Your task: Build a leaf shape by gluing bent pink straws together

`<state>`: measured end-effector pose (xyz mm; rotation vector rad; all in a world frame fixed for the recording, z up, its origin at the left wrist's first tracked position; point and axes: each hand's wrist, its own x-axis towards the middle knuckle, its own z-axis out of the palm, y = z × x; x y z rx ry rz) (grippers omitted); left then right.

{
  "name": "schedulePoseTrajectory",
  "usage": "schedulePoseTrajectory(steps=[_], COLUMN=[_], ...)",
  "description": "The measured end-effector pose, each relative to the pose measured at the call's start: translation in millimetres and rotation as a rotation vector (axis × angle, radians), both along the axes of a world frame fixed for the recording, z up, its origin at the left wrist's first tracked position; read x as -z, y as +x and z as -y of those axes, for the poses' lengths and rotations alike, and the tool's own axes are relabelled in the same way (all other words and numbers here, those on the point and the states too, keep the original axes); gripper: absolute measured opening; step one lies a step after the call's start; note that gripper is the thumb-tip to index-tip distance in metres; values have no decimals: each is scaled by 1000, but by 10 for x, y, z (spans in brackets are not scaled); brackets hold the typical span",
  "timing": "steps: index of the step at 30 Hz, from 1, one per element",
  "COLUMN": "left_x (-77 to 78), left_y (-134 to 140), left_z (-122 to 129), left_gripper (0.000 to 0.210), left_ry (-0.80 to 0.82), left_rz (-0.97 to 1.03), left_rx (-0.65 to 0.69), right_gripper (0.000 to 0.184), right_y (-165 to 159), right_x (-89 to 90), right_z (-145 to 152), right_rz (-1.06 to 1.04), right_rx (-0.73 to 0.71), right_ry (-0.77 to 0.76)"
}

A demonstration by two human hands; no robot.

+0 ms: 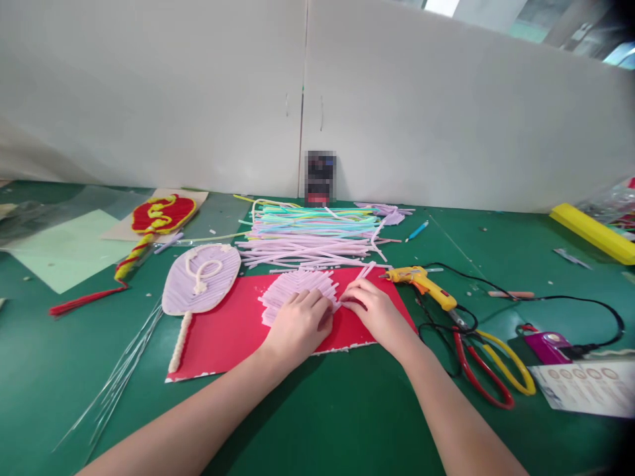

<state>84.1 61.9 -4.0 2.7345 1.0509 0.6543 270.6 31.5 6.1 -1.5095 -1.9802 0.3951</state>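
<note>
A pink panel of pipe cleaner pieces laid side by side (280,294) lies on a red board (223,337). My left hand (300,324) rests on the panel's lower right part with its fingers bent and pressed together, hiding what is under them. Close by, my right hand (370,307) pinches a short pink pipe cleaner at the panel's right edge; its tip is mostly hidden. A few short pink pipe cleaner pieces (366,270) stick out beyond the right hand's knuckles; whether it holds them I cannot tell.
Loose pipe cleaners (312,241) lie behind the board. A lilac fan (203,284) overlaps its left end; a red-yellow fan (163,215) lies farther left. To the right are a yellow glue gun (426,287), its black cord, pliers with red and yellow handles (483,370) and a purple box (548,347).
</note>
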Motion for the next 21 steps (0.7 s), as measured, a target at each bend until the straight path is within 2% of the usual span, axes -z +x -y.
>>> schedulePoseTrajectory(steps=[21], left_x=[3], left_y=[-3], left_z=[4], left_gripper=[10], left_ry=[-27], left_rz=[9], left_rx=[-3], right_gripper=[14], right_y=[-19], right_x=[19], right_z=[-11], right_rz=[-14], right_rx=[6], right_ry=[-27])
